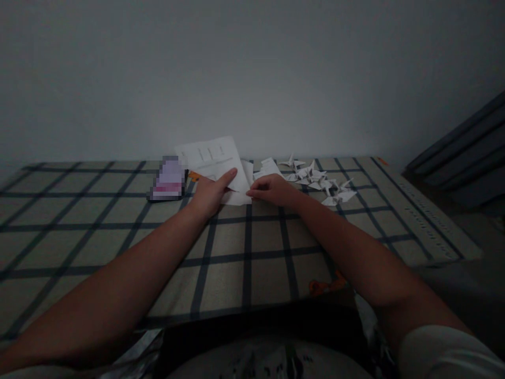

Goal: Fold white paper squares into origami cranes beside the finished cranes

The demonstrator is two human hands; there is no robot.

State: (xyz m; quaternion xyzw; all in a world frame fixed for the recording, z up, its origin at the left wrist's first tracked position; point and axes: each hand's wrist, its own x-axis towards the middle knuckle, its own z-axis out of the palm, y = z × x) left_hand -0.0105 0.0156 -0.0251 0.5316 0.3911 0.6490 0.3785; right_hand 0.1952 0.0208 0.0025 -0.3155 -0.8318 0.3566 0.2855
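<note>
My left hand (213, 190) lies on a white sheet of paper (215, 158) at the far side of the checked cloth, fingers stretched out and pressing it down. My right hand (272, 190) is beside it, fingers pinched together on the edge of a smaller white paper piece (236, 198) that lies between the two hands. More white paper scraps (268, 167) sit just behind the right hand.
Several small folded white paper cranes (321, 181) lie scattered to the right of my hands. A blurred purple-pink object (169, 179) rests left of the sheet. The checked cloth (244, 247) covers the surface up to a plain wall. Dark slats (465, 147) stand at the right.
</note>
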